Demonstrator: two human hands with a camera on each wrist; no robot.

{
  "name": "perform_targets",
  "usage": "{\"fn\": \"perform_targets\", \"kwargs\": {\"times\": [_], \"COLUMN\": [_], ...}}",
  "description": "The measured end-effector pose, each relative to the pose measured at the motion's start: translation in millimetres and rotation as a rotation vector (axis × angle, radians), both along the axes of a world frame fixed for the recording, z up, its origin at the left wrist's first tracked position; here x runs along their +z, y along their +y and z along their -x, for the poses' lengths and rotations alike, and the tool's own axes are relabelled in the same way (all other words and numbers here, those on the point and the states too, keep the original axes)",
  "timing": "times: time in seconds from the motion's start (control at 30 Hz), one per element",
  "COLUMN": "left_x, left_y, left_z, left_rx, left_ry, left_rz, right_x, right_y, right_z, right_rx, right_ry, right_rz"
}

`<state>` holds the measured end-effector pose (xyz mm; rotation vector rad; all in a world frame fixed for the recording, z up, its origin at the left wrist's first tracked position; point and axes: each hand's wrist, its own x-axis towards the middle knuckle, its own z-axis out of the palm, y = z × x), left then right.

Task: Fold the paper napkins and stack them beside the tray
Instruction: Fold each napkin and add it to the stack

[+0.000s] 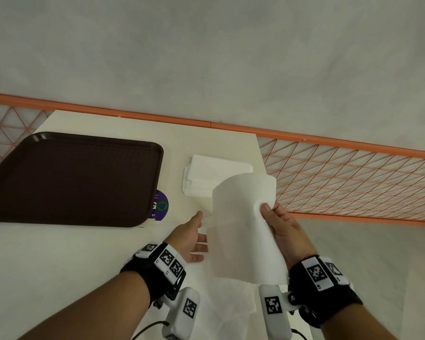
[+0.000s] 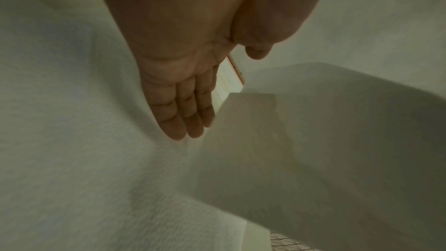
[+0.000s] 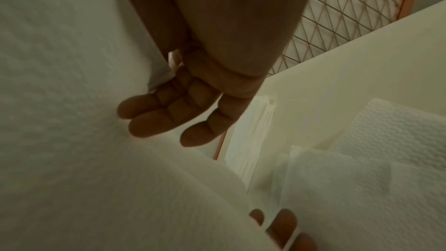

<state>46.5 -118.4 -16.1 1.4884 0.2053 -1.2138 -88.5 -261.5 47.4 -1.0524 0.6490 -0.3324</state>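
- Progress, judged: partway. A stack of folded napkins [image 1: 213, 177] already lies on the table [image 1: 66, 261] just right of the tray [image 1: 71, 177], apart from it, edges a bit uneven.
- One open napkin [image 1: 243, 231] is in hand, right of the tray and nearer the person than the stack, lifted and curved over, not yet creased; fold looks just begun.
- More unfolded sheets [image 1: 231, 307] lie flat under the hands, near the table's front edge; count can't be told, white on white.
- Left to do, as I read it: finish this fold, add it to the stack, then the remaining sheets.
- Right hand [image 1: 282, 231] holds the napkin's right edge: thumb on the upper face, fingers [image 3: 154, 117] lightly curled against the underside.
- Left hand [image 1: 191, 238] is spread flat, palm up, fingers [image 2: 183, 119] straight and running under the napkin's left edge; supporting, probably not pinching, since the tips are hidden in the head view.
- Napkins: thin white paper, embossed dimple texture, limp, holds a soft curve.
- Tray: dark brown plastic, rectangular, rounded corners, raised rim, fine textured floor, nothing on it.
- Table: smooth cream top. A purple round sticker [image 1: 161, 206] peeks from under the tray's right edge.
- Beyond the tray, an orange railing [image 1: 329, 139] with a diamond wire mesh.
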Motion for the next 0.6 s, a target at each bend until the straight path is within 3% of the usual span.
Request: {"fn": "perform_targets", "kwargs": {"times": [0.23, 0.3, 0.43, 0.6], "left_x": [7, 11, 7, 2], "left_y": [-7, -6, 2, 12], "left_z": [6, 2, -10, -18], "left_rx": [0.085, 0.087, 0.116, 0.080], "left_ry": [0.038, -0.039, -0.243, -0.425], "left_rz": [0.170, 0.188, 0.125, 0.053], "right_x": [4, -1, -11, -28], "right_y": [-6, -9, -15, -20], "right_z": [4, 7, 14, 14], "right_rx": [-0.024, -0.064, -0.129, -0.171], "right_ry": [-0.043, 0.005, 0.247, 0.334], "right_rz": [-0.040, -0.025, 0.211, 0.326]}}
